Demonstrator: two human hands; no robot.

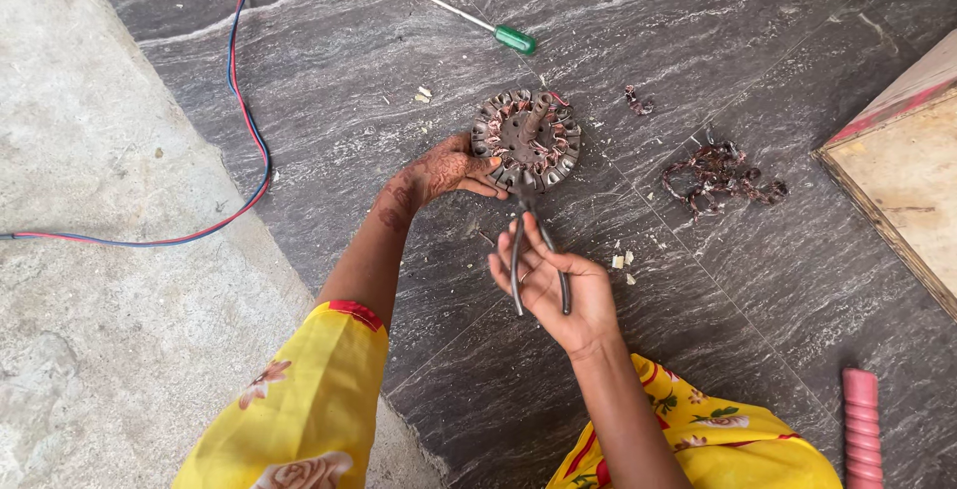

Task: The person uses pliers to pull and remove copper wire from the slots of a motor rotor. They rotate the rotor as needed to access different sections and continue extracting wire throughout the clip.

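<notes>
At the far left we see a red and blue cable [239, 100] looping over rough pale concrete [90, 250] and onto the dark, veined stone floor [349, 80]. Our left hand [444, 172] reaches forward from a yellow flowered sleeve [299, 399], the arm stretched out and the wrist bent a little; its fingers lie pressed together against the left rim of the round motor stator [526, 138], thumb tucked below, steadying it where it sits flat on the stone just beyond both hands. The stator is a rusty toothed disc with reddish copper windings packed in its slots and a short shaft stub at the middle. Our right hand [553, 290] lies palm up just nearer to us, fingers loosely spread, the two dark handles of a pair of pliers [533, 250] resting across the palm, parted; the nose points up at the stator's lower edge, and we cannot tell whether it bites anything. Beyond, a green-handled screwdriver [493, 28] lies on the floor. To the right sits a tangle of pulled copper wire [718, 175], then a wooden board [897, 170] with a red edge, and a ribbed pink handle [861, 427] at the lower right.
</notes>
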